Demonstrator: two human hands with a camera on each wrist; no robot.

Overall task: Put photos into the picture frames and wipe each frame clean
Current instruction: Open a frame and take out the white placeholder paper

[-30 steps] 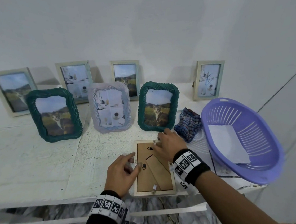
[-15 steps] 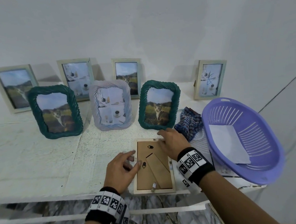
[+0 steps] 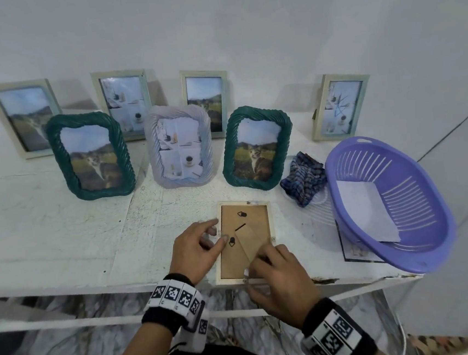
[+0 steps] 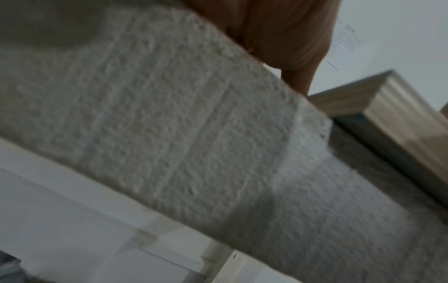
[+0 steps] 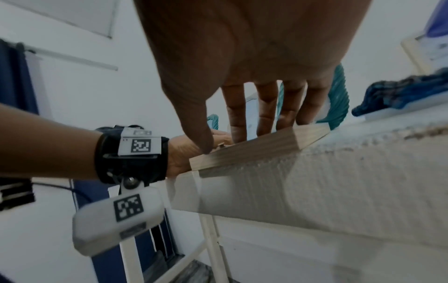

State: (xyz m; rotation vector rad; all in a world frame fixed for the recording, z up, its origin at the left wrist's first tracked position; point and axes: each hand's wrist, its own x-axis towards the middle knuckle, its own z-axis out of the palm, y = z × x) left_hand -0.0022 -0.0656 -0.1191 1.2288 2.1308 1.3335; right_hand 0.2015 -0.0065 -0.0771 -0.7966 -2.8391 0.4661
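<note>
A pale wooden picture frame (image 3: pixel 244 240) lies face down at the table's front edge, brown backing board and folded stand upward. My left hand (image 3: pixel 202 243) rests at its left side, thumb on the backing by a black clip, forefinger at the left rail, other fingers loosely curled. My right hand (image 3: pixel 276 270) covers the frame's near right corner. In the right wrist view its fingers (image 5: pixel 266 107) reach straight down onto the frame (image 5: pixel 254 147) and the thumb touches the near edge. The left wrist view shows only a frame corner (image 4: pixel 387 107) and the table top.
A blue patterned cloth (image 3: pixel 303 182) lies right of the frame. A purple basket (image 3: pixel 433 244) holding white paper (image 3: pixel 364 210) overhangs the right front corner. Two green frames (image 3: pixel 90 155) (image 3: pixel 257 146), a lavender frame (image 3: pixel 180 149) and several pale frames stand behind, all holding photos.
My right hand has moved from the frame's far top edge down to its near right corner. The left hand has stayed at the left side.
</note>
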